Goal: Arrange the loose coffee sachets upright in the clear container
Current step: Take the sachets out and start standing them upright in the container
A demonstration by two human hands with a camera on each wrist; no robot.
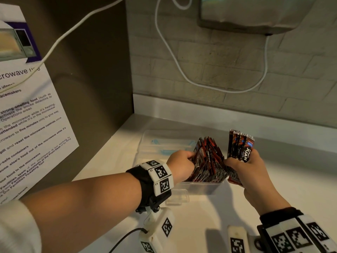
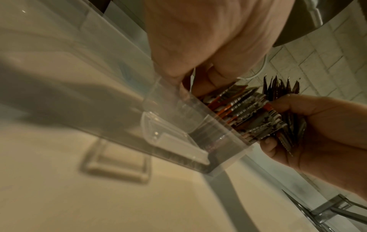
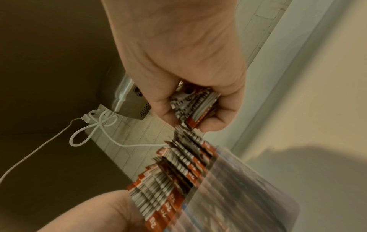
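Counter [image 1: 291,179] was pale and smooth, tucked in a corner: brown panel on the left with a printed microwave notice [image 1: 27,115] stuck to it, painted brick wall [image 1: 218,61] behind. White cable [image 1: 171,52] looped down the wall from a grey wall-mounted unit [image 1: 255,13].

Clear container [image 1: 200,187] sat on the counter near the person. Right part held a packed row of red-black coffee sachets [image 1: 209,161], standing on end but fanned and leaning, tops above the rim. Left part of the container looked see-through with nothing I could make out. A second clear box or lid [image 1: 164,143] lay just behind it; faint blue marks, contents unclear.

Left hand [image 1: 181,164] was at the left end of the row, fingers curled onto the sachets, pressing them rightward. Right hand [image 1: 249,168] gripped a separate bundle of sachets [image 1: 239,145], held upright just right of the row and touching or nearly touching its end; bundle's lower edge sat outside the container's right wall.
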